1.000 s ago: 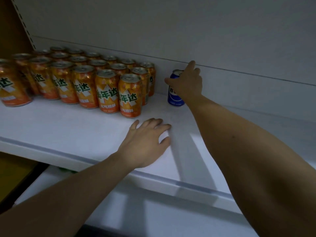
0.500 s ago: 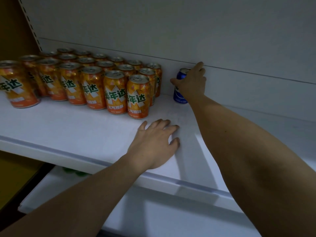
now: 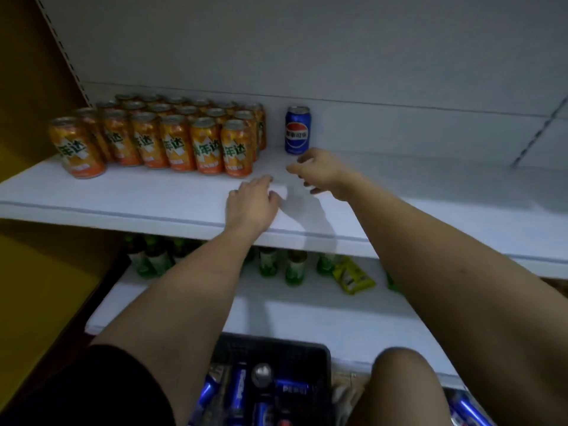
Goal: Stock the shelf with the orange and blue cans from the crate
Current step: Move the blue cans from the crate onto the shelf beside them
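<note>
One blue can (image 3: 297, 130) stands upright at the back of the white shelf (image 3: 123, 198), just right of several rows of orange cans (image 3: 172, 139). My right hand (image 3: 319, 172) hovers a little in front of the blue can, fingers apart, holding nothing. My left hand (image 3: 252, 204) rests palm down near the shelf's front edge, empty. A dark crate (image 3: 273, 348) at the bottom holds several blue cans (image 3: 239, 392) lying loose.
The lower shelf (image 3: 292, 315) carries green bottles (image 3: 295, 265) and a yellow packet (image 3: 353, 275). A yellow panel (image 3: 37, 287) stands at the left. The shelf to the right of the blue can is bare. My knee (image 3: 402, 388) is beside the crate.
My right hand has let go of the blue can and drawn back toward me. The view has pulled back and tilted down, so the lower shelf and the crate now show.
</note>
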Demonstrator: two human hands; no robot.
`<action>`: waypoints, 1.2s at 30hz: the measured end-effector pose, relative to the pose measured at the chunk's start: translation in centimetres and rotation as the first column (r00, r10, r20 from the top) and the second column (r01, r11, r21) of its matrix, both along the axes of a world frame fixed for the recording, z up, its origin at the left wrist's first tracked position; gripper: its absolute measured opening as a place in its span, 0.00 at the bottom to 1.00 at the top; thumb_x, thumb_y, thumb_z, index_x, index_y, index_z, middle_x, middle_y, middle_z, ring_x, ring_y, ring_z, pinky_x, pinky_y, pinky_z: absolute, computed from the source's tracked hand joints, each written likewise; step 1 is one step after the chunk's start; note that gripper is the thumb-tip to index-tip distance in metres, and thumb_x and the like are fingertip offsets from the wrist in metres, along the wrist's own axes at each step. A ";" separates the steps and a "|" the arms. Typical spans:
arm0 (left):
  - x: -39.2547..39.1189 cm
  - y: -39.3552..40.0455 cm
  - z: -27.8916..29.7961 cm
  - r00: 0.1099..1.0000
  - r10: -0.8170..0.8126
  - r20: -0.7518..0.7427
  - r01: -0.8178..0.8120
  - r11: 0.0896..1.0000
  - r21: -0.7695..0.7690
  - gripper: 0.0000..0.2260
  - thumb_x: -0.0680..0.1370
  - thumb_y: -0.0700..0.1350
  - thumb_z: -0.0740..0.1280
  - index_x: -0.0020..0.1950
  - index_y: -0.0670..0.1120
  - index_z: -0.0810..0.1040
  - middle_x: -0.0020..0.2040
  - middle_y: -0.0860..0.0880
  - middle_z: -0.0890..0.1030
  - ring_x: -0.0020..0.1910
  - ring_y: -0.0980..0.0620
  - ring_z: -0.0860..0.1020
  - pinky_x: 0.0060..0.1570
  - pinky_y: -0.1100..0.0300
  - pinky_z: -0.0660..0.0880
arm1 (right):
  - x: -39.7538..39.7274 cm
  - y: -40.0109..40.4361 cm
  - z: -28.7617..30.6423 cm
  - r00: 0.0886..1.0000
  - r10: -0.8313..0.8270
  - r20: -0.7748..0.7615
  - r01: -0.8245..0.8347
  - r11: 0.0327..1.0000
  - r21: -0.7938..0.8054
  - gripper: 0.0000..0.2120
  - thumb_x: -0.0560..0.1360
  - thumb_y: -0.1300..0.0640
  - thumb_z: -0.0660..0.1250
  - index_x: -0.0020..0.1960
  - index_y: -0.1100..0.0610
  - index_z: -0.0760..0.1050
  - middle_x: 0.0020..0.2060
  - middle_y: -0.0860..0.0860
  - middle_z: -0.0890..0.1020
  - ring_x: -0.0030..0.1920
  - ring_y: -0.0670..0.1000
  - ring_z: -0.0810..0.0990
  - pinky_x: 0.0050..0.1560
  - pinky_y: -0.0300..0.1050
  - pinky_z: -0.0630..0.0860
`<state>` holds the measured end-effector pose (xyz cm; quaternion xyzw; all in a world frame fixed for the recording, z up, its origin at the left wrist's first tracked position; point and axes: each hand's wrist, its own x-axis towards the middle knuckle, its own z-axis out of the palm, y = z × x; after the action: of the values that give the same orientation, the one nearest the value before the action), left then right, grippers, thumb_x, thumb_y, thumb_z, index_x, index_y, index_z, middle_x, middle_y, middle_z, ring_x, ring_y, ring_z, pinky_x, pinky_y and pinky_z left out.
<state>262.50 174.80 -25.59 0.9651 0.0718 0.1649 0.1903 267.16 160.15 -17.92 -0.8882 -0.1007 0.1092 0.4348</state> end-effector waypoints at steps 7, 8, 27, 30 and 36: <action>-10.4 -2.9 -0.3 0.954 0.257 0.154 -0.070 0.691 -0.719 0.12 0.81 0.45 0.58 0.61 0.51 0.77 0.53 0.50 0.79 0.51 0.49 0.78 0.48 0.56 0.76 | -12.1 -0.3 -3.6 0.988 0.087 0.126 -0.080 0.995 -0.061 0.21 0.80 0.45 0.61 0.68 0.56 0.72 0.63 0.55 0.77 0.57 0.53 0.77 0.55 0.46 0.72; -12.0 -3.1 -0.7 0.962 0.239 0.135 -0.061 0.667 -0.742 0.12 0.81 0.45 0.58 0.61 0.50 0.77 0.54 0.50 0.79 0.52 0.49 0.78 0.49 0.57 0.75 | -13.6 -0.3 -4.5 0.982 0.117 0.151 -0.100 0.989 -0.112 0.22 0.80 0.45 0.61 0.69 0.56 0.71 0.64 0.55 0.77 0.58 0.54 0.77 0.55 0.46 0.72; -26.5 -1.6 -18.8 0.921 0.076 -0.382 -0.347 0.605 -0.717 0.15 0.82 0.49 0.56 0.60 0.44 0.77 0.54 0.46 0.78 0.52 0.47 0.75 0.49 0.56 0.67 | -26.8 0.4 -23.8 0.971 0.185 -0.149 -0.218 0.945 -0.245 0.19 0.79 0.51 0.63 0.67 0.59 0.72 0.63 0.58 0.77 0.59 0.57 0.76 0.55 0.47 0.71; -28.0 -1.7 -23.5 0.864 0.070 -0.498 -0.452 0.542 -0.708 0.11 0.83 0.50 0.56 0.53 0.46 0.75 0.50 0.44 0.78 0.46 0.46 0.75 0.46 0.53 0.70 | -27.7 -0.2 -28.4 0.945 0.124 -0.302 -0.192 0.959 -0.208 0.15 0.79 0.54 0.64 0.62 0.61 0.74 0.56 0.58 0.79 0.52 0.55 0.76 0.52 0.47 0.72; -30.2 -2.6 -32.5 0.730 -0.002 -0.684 -0.596 0.489 -0.638 0.13 0.77 0.52 0.59 0.44 0.45 0.77 0.50 0.40 0.82 0.50 0.42 0.79 0.55 0.49 0.76 | -29.8 -1.4 -39.6 0.818 -0.048 -0.573 -0.133 0.954 -0.269 0.15 0.78 0.49 0.65 0.55 0.61 0.78 0.53 0.57 0.82 0.51 0.56 0.80 0.53 0.48 0.77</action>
<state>232.27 172.24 -58.07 0.7237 0.3741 -0.1729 0.5536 237.32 158.77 -57.51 -0.8666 0.0321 0.3946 0.3038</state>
